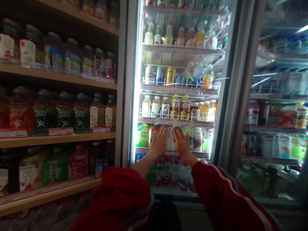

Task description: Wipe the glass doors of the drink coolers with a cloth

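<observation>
Both hands reach into a lit drinks cooler, at the shelf second from the bottom. My left hand (160, 141) has its fingers stretched forward in front of a reddish bottle, beside a green drink pack (143, 135). My right hand (181, 141) is just to its right, fingers extended toward pale bottles in the row. A small pale patch shows at its fingertips; I cannot make out what it is. Both palms face away, so contact with the bottles is partly hidden. Further right on that shelf stands a white-capped bottle with a purple label (198, 140).
Above are bottles behind a wire rail (176, 116) and a row with cans (170, 76). Red-capped bottles (166, 171) stand below my hands. Wooden shelves (57, 138) with bottles are on the left. A metal door frame (243, 96) separates another cooler section on the right.
</observation>
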{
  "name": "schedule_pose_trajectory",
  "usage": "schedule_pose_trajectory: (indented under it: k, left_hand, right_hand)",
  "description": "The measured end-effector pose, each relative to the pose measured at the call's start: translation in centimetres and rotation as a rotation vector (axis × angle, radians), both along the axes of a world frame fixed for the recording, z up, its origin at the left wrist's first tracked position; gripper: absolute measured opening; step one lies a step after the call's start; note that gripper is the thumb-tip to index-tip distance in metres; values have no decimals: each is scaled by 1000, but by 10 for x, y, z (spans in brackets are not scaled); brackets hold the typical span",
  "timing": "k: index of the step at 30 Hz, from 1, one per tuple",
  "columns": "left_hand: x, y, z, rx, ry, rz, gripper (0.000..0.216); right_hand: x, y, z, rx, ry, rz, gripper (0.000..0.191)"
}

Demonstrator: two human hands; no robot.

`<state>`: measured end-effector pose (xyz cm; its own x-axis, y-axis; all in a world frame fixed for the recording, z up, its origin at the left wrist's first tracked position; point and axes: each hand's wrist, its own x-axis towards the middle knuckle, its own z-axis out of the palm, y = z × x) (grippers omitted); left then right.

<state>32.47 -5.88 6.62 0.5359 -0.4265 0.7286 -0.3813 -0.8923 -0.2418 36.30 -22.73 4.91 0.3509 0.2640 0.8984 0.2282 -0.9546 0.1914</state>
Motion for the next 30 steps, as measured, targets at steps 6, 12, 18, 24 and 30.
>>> schedule_pose_trajectory:
  k: [6,12,18,24,30]
  left_hand:
    - [3,-9,-4,5,5,-10,61]
    - [2,-16,-6,24,-2,-3,58]
    - [3,-22,-9,60,-10,-5,59]
    - [5,-23,-9,69,-45,-21,58]
    - [5,-21,-9,59,-22,-7,58]
  right_hand:
    - [-1,-15,-4,48,0,-56,51]
    - [-3,-20,-15,-65,34,17,53]
    - [9,-46,-9,164,-12,-66,51]
    - [2,-37,-26,24,-2,-8,50]
    - [9,-58,-11,177,-16,-105,49]
